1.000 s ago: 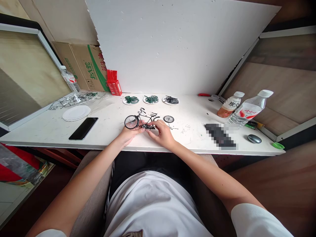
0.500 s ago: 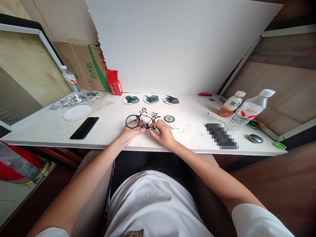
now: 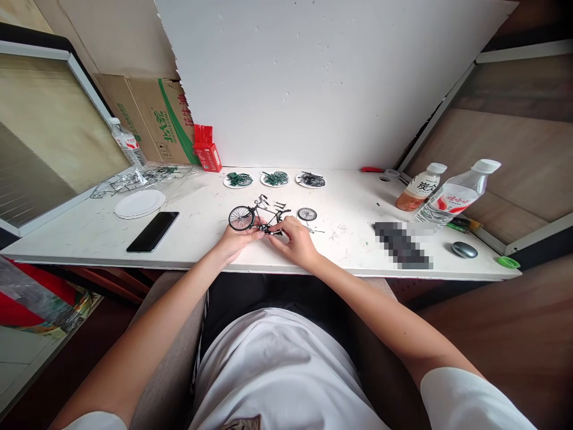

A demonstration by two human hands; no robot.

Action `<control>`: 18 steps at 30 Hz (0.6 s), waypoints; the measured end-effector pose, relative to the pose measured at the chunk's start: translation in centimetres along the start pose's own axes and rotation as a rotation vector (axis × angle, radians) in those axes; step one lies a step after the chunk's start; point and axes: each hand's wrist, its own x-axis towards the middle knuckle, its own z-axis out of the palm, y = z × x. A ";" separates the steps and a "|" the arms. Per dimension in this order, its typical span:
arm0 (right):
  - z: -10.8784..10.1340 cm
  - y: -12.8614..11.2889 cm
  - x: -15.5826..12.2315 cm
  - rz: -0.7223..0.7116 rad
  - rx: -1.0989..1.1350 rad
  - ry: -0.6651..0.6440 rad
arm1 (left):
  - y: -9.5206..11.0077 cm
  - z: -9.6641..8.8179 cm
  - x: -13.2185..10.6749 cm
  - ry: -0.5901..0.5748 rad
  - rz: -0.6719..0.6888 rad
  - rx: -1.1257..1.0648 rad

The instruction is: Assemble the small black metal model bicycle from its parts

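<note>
Between my two hands, above the white table's front part, a black model bicycle (image 3: 256,214) is held upright, its front wheel to the left. My left hand (image 3: 236,243) grips it low at the pedal area, thumb and fingers closed. With closed fingers, my right hand (image 3: 297,241) holds the lower rear part, and those fingers hide some of the rear end. A loose small spoked wheel (image 3: 307,214) lies just beyond my right hand. Thin small parts (image 3: 315,230) rest on the table close to it.
At the back stand white plates of green parts (image 3: 239,180) and black parts (image 3: 311,180). To the left are a phone (image 3: 153,232), stacked white discs (image 3: 139,203) and part frames (image 3: 134,182). Bottles (image 3: 456,197), a mouse (image 3: 464,249) and a green cap (image 3: 508,262) are on the right.
The bicycle and both hands keep nearly the same place and grip. Only a very slight shift of the whole view shows.
</note>
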 end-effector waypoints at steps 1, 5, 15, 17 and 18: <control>0.0 0.0 0.0 -0.003 0.000 0.000 | 0.0 0.0 0.0 0.000 -0.001 0.000; -0.1 -0.2 0.0 -0.007 0.007 0.013 | 0.1 0.1 -0.1 0.005 -0.007 -0.002; 0.0 -0.2 -0.1 -0.005 -0.035 0.020 | 0.1 0.1 0.0 0.022 -0.011 -0.014; 0.1 -0.1 -0.1 -0.006 -0.042 0.017 | 0.1 0.1 0.0 0.039 -0.020 -0.031; 0.1 -0.1 -0.1 -0.003 -0.046 0.012 | 0.1 0.1 0.0 0.048 -0.026 -0.038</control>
